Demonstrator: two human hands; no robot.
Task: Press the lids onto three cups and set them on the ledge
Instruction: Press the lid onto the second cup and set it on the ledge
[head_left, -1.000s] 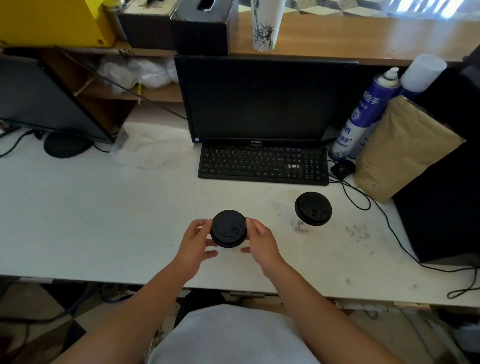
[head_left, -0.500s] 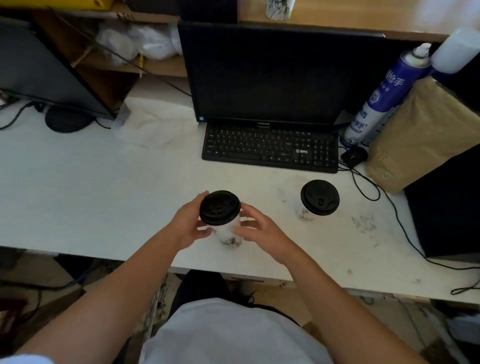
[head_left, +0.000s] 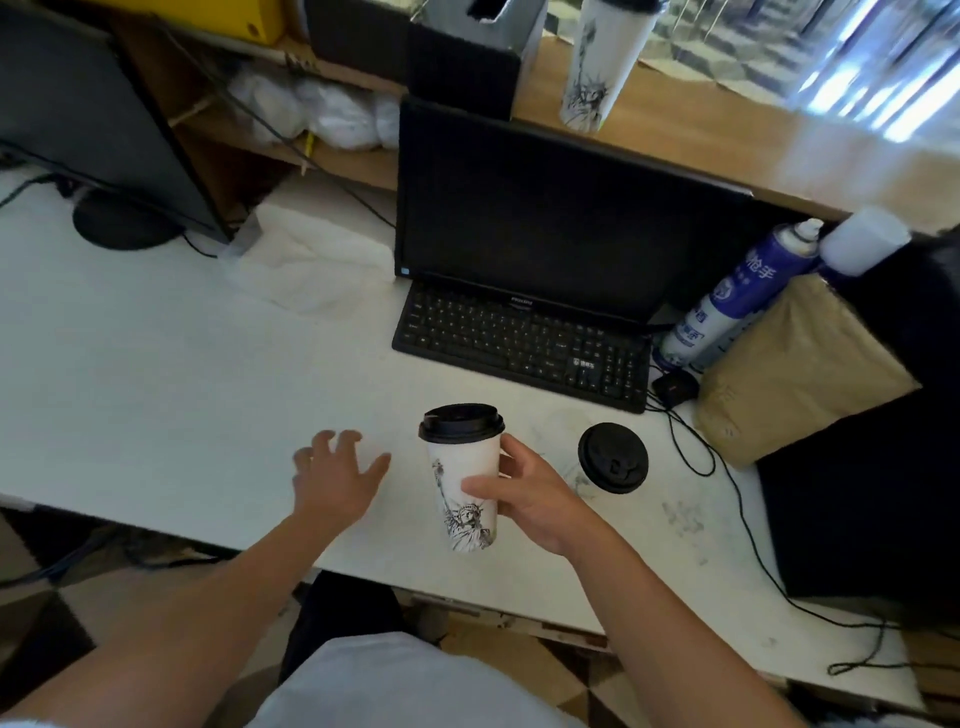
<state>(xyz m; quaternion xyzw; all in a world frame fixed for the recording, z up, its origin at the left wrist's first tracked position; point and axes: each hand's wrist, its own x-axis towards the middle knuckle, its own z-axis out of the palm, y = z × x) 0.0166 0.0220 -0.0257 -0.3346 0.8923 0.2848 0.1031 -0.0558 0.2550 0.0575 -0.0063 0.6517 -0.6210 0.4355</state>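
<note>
Your right hand (head_left: 535, 499) is wrapped round a white paper cup (head_left: 464, 488) w/ a Statue of Liberty print, lower centre of frame; thumb across the front, fingers round the back. Its black lid (head_left: 461, 422) sits on the rim, so you can't see what's inside. The cup tilts a bit, top leaning left, and I can't tell whether its base touches the white desk (head_left: 156, 395).

Your left hand (head_left: 335, 480) is just left of the cup, apart from it, fingers spread, palm down over the desk, holding nothing.

2nd cup (head_left: 613, 458) stands on the desk just right of your right hand, seen nearly from above: black lid on, only a sliver of white wall showing, contents hidden.

3rd cup (head_left: 597, 62), same print, stands on the wooden ledge (head_left: 727, 135) at top centre-right. A dark lid seems to be on it, but the frame edge cuts it off.

Centre frame: black monitor (head_left: 545, 208), screen dark, w/ a black keyboard (head_left: 519, 345) in front. Right edge: blue spray can (head_left: 727, 301) leaning beside a brown paper bag (head_left: 795, 374); bag's contents not visible. Upper left: 2nd dark monitor (head_left: 88, 119), white plastic bags (head_left: 311, 111) on a lower shelf, and a yellow box (head_left: 228, 15) at the top.
</note>
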